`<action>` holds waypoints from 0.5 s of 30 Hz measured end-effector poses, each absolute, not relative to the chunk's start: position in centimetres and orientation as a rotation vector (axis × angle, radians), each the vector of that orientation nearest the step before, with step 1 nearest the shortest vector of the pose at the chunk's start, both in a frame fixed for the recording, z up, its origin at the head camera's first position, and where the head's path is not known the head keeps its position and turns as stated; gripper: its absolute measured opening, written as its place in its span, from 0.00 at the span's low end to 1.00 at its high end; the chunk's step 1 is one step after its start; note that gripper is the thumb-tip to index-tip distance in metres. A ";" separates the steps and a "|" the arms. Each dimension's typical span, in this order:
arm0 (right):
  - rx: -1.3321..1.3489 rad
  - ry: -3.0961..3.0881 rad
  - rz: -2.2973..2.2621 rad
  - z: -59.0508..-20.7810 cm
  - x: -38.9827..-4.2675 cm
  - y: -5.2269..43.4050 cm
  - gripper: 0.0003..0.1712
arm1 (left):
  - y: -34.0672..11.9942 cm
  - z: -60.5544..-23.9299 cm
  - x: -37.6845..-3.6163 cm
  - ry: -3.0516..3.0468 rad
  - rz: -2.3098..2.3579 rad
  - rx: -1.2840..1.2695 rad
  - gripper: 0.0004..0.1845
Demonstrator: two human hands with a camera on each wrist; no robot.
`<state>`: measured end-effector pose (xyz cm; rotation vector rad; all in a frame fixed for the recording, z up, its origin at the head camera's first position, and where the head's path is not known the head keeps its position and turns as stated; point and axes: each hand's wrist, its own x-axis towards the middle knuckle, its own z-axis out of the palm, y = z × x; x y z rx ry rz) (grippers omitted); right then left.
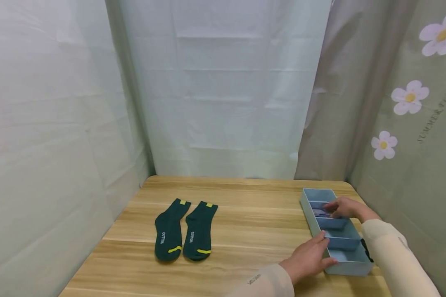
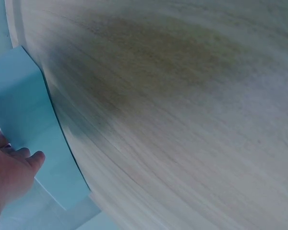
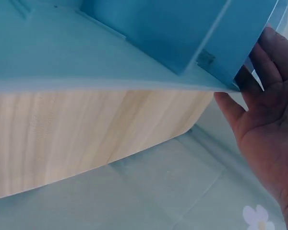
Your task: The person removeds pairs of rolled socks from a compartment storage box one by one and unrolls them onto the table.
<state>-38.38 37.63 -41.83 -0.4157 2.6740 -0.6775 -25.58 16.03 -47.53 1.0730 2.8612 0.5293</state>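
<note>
— Head view first: what do the hands do?

— Both are at the blue divided tray [image 1: 307, 206], which sits at the right edge of the wooden surface [image 1: 245, 222]. The left hand [image 1: 309, 258] lies against the tray's near left wall, fingers fairly straight, thumb along the rim. The right hand [image 1: 345, 207] reaches over the far side, fingers bent down into the second compartment, where something dark and small lies; whether it pinches that thing I cannot tell.

— Anything else on the surface?

— A pair of dark green socks [image 1: 183, 231] with yellow marks, laid flat side by side, well apart from the tray, toward the left. Pale curtains hang behind, and a flowered cloth [image 1: 412, 97] hangs to the right.

— Left wrist view?

— The left hand [image 2: 9, 172] shows at the lower left, fingertips [image 2: 36, 158] resting on the tray's outer wall [image 2: 24, 110], relaxed rather than clenched. Bare wood [image 2: 182, 120] fills the rest, blurred.

— Right wrist view?

— The tray [image 3: 134, 43] is seen very close, filling the top. The right hand [image 3: 266, 129] shows its palm, fingers [image 3: 271, 52] spread and reaching up behind the tray's corner; the tips are hidden.
</note>
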 end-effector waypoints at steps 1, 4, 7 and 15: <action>-0.396 2.657 -0.688 -41.7 -38.4 37.6 0.25 | 16.1 -47.5 -25.6 2.863 0.528 1.072 0.33; -0.381 2.640 -0.701 -41.8 -38.4 37.5 0.26 | 16.1 -47.6 -25.5 2.869 0.521 1.069 0.33; -0.366 2.655 -0.716 -42.4 -38.5 37.4 0.27 | 16.0 -47.6 -25.4 2.865 0.517 1.060 0.33; -0.355 2.704 -0.689 -43.5 -38.9 37.2 0.19 | 15.8 -47.6 -25.2 2.878 0.496 1.103 0.33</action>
